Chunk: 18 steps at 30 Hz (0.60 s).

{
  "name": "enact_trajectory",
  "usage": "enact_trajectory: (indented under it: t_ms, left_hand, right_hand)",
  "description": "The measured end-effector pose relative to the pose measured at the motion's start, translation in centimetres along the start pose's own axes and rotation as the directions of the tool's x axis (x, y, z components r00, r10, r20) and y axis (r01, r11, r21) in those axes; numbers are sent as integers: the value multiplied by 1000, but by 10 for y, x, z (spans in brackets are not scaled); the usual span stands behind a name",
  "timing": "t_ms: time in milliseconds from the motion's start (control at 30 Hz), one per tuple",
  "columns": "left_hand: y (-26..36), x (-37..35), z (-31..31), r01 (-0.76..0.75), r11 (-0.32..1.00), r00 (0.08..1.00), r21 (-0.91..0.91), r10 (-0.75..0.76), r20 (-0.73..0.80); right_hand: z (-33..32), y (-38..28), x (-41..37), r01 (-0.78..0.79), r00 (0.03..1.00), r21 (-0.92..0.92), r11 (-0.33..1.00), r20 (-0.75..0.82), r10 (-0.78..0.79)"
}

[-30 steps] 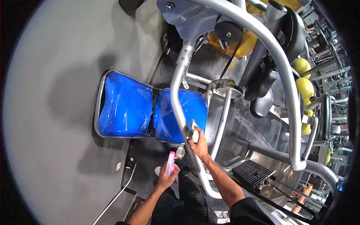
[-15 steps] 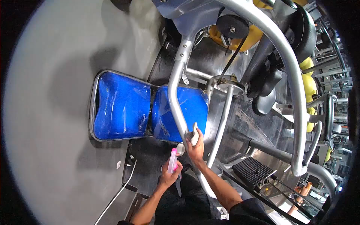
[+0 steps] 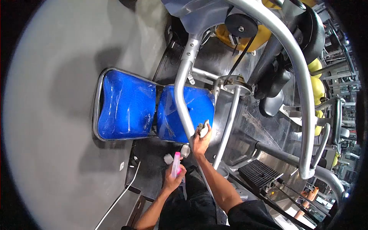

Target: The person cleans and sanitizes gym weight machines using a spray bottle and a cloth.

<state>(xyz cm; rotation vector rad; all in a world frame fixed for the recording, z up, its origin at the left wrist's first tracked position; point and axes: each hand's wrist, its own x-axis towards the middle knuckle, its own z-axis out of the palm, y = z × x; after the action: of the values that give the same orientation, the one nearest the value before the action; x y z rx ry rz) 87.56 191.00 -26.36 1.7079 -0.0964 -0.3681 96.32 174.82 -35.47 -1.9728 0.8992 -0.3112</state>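
My left hand (image 3: 173, 179) is wrapped round a spray bottle (image 3: 176, 165) with a pink tip, held upright in front of my legs. My right hand (image 3: 201, 145) grips a white cloth (image 3: 204, 131) with dark grime on it. This hand is against the bent silver tube (image 3: 183, 107) of an exercise machine. Beyond the tube stands a chair with a blue seat (image 3: 184, 113) and a blue backrest (image 3: 127, 107), both seemingly covered in creased clear plastic. The tube crosses in front of the seat.
A second silver tube (image 3: 227, 128) slants down at my right. The large curved frame bar (image 3: 303, 84) arches overhead, near black pads (image 3: 271, 103). A grey wall (image 3: 57, 99) rises at left, and a white cable (image 3: 119, 199) runs along its base. Yellow balls (image 3: 316, 86) sit at far right.
The cloth has turned in my right hand, so its dirty side now shows. That hand has shifted slightly right and stays at the tube. My left hand keeps the bottle in nearly the same place.
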Motion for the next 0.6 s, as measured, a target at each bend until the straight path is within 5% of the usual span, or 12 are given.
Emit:
enact_trajectory:
  t_ms: [133,233,433,600]
  left_hand:
    - [14,5,2,45,999,999,-22,-45,5]
    - [15,6,3,92,985,996,-144,-91,15]
    - [19,11,0,83,985,996,-151,-80,24]
    - [20,21,-9,46,997,997,-56,-43,63]
  right_hand:
    - [-2,-3,-4,-27,1000,94,995,-7,27]
    - [0,3,-8,100,993,106,989,-79,-92]
    - [-13,-31,-6,-133,991,67,989,22,132]
    - [-9,-22,-4,-138,988,-19,990,64,139]
